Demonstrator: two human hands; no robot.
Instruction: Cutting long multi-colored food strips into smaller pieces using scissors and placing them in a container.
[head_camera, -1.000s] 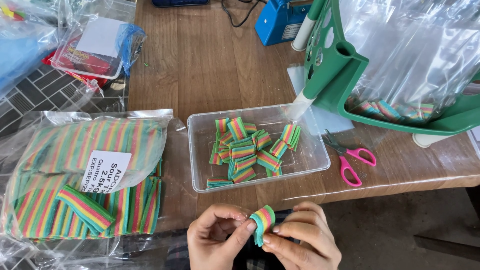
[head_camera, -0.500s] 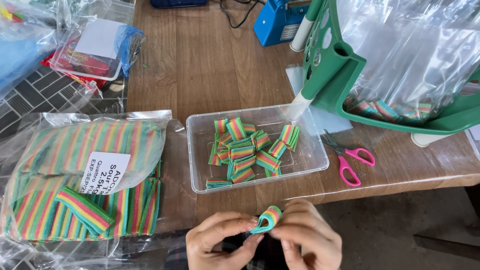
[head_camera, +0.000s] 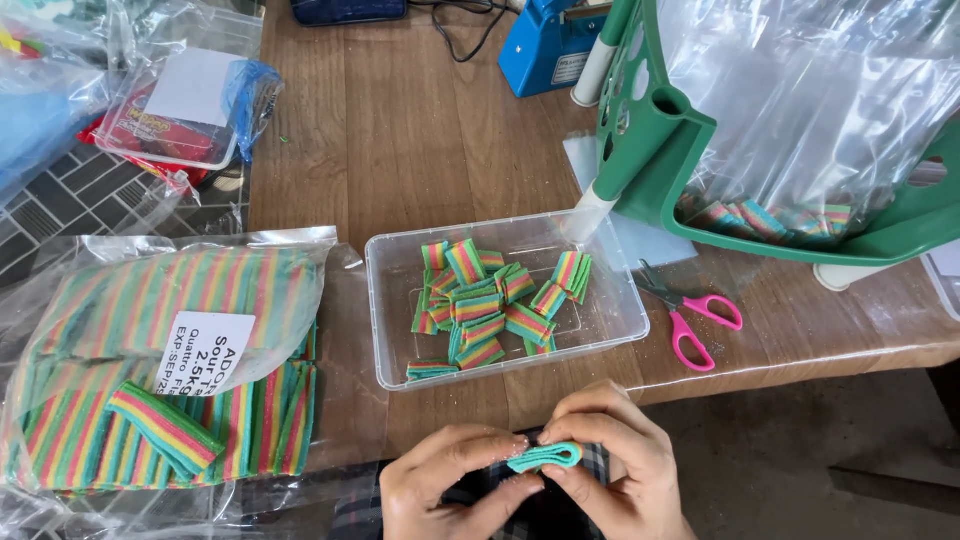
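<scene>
- Both hands meet at 6 o'clock, just off the desk (head_camera: 420, 150) edge; the left hand (head_camera: 445, 485) and right hand (head_camera: 615, 465) each pinch an end of a folded candy strip (head_camera: 545, 457), grip closed on it, likely to keep the fold pressed flat.
- The clear tray (head_camera: 610, 335) sits at 12 o'clock from the hands, within easy reach, holding folded pieces.
- The big candy bag (head_camera: 90, 300) lies at 9 o'clock.
- The strip's striped face is turned away; the wrists are cut off by the frame.

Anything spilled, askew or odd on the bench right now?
Mostly tidy. White sugar-like grains are scattered on the wooden table around the pink-handled scissors and inside the clear plastic tray. One rainbow-striped candy strip lies loose on top of the big clear bag. Both hands fold a piece.
</scene>
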